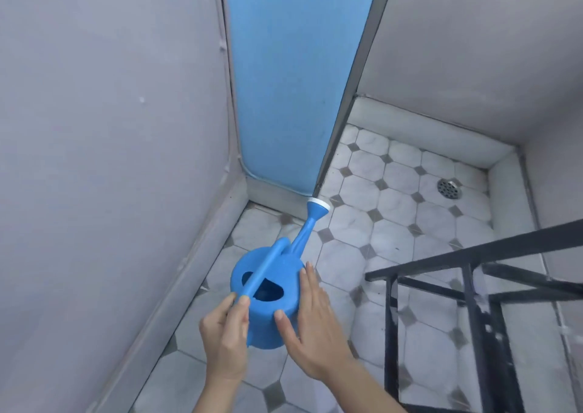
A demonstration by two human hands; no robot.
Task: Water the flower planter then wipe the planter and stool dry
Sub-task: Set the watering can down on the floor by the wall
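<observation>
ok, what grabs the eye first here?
The bright blue can, low centre, its spout pointing away toward the blue door panel at top centre. The left hand pinches the end of its handle while the right hand lies flat against its side. A black frame juts in from the right over the tiled floor.

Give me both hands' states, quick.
Left hand: grips the handle of the blue watering can.
Right hand: open, flat against the can's side.
</observation>
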